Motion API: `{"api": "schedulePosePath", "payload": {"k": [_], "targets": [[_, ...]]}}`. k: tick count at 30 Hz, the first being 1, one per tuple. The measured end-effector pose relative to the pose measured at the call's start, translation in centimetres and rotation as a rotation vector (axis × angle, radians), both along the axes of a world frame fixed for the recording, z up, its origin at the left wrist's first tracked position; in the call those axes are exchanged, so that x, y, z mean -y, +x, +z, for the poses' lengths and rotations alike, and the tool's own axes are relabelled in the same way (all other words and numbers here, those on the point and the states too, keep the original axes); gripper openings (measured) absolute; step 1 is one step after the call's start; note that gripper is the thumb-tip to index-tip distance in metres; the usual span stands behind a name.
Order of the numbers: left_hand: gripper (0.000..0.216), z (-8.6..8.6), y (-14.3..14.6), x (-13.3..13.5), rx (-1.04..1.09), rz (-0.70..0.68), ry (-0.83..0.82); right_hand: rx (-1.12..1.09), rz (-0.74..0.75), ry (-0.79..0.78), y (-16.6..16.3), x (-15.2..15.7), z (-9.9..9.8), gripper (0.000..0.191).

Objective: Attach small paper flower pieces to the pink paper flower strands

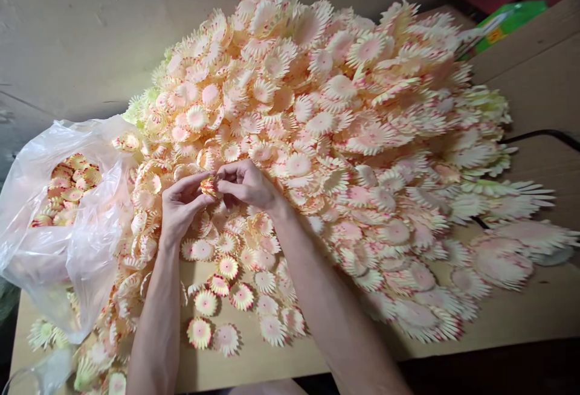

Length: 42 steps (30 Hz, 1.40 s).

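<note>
Pink-cream flower piece (pixel 209 186) pinched tight by fingertips of left hand (pixel 181 205) and right hand (pixel 244 183), lifted just off flower pile (pixel 344 123), seemingly for free handling.

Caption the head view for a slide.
Left hand and right hand pinch one flower piece over a heap of artificial petals beside a plastic bag.

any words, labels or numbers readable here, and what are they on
No text in this view can be read.
green package: it has a yellow and red mark, too blurred to read.
flower pieces in the pile: no print.
plastic bag: no print visible.
small flower piece pinched between the left hand and right hand: no print.
</note>
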<state>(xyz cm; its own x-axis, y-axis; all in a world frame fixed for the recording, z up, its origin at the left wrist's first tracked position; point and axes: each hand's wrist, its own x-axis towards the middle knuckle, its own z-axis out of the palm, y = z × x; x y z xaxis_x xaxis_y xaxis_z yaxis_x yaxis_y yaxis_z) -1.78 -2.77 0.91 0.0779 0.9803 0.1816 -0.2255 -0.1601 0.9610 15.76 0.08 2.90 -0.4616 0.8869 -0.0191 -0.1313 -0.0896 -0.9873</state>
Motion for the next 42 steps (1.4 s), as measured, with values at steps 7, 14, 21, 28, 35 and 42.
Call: {"api": "schedulePosePath", "payload": {"k": [7,14,21,28,35,42], "targets": [[0.035,-0.07,-0.07,-0.16,0.055,0.076,-0.010,-0.057,0.031,-0.058,-0.18,0.10,-0.03,0.022],[0.033,-0.17,0.22,-0.08,0.079,0.135,-0.013,-0.105,0.075,-0.042,-0.48,0.27,0.19,0.022],[0.031,0.26,0.64,0.07,0.087,0.196,-0.014,-0.132,0.050,-0.028,-0.72,0.48,0.09,0.023],[0.032,0.23,0.48,0.11,0.230,0.171,-0.058,-0.232,0.166,-0.085,-0.43,0.56,-0.52,0.025],[0.043,0.04,0.03,-0.16,0.259,0.177,-0.029,-0.201,0.038,-0.013,-0.37,0.56,-0.07,0.043],[0.051,-0.43,-0.18,-0.42,0.158,0.174,0.029,-0.195,-0.298,0.104,-0.43,0.02,-0.35,0.057]]}}
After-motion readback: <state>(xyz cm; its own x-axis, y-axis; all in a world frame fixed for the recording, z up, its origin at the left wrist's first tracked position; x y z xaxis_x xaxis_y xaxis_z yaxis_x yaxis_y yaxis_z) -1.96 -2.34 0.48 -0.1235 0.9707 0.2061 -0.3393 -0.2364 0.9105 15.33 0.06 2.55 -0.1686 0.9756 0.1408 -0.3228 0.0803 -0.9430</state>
